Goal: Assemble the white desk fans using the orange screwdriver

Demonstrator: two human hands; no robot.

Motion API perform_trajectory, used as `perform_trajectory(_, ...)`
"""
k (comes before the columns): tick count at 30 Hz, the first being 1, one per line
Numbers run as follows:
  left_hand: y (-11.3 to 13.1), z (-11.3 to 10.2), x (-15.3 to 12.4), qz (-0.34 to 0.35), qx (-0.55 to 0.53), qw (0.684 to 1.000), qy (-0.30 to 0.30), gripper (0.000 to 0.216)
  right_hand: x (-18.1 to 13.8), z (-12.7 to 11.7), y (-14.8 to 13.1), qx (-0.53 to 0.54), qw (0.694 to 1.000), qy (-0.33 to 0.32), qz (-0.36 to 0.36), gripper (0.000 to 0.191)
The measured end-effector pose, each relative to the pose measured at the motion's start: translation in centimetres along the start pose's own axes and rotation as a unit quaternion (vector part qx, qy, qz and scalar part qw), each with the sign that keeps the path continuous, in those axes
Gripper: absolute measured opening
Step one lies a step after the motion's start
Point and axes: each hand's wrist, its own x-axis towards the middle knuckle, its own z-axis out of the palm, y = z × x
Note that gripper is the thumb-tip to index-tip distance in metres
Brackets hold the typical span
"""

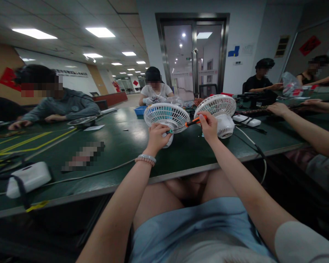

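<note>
Nearest the camera is the light blue cloth (197, 219) over the lap, and up past it both forearms reach out to the work. The right hand (209, 126) is closed round an orange-and-black screwdriver (193, 121), with the shaft angling down toward the left hand (158, 138). That one looks pinched on a small green piece (169, 131) right at the end of the shaft. Can't tell if the tip is seated in it or just touching, it's too small from here

Tip from me: get shaft and green piece in one straight line, push lightly and turn slowly, so the tip doesn't skid into the left fingertips. Those are pretty exposed imo. Bracing the left wrist on the green tabletop (131, 153) should steady things too

Just beyond the left hand is one white fan (167, 113), grille tilted up. Can't see whether the fingers are touching it. The second white fan (216, 106) stands right behind the right hand, so I'd watch for knuckles bumping it on a wide turn

Further out past the left hand there's a blue tray (139, 111) and a gloved co-worker (155, 89), well clear of the screwdriver
</note>
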Motion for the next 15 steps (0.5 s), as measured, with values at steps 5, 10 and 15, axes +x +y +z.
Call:
perform_trajectory(5,0.0,0.0,0.0,0.0,0.001,1.0,0.001,0.017,-0.1,-0.1,0.5,0.065,0.997,-0.034,0.037,0.032)
perform_trajectory(10,-0.1,0.1,-0.1,-0.007,0.004,1.0,-0.005,0.018,0.1,0.4,0.7,0.094,0.989,-0.025,0.116,0.035)
perform_trajectory(15,-0.1,0.2,0.0,-0.006,0.001,1.0,-0.004,0.019,-0.5,1.5,0.5,0.109,0.982,-0.077,0.135,0.037)
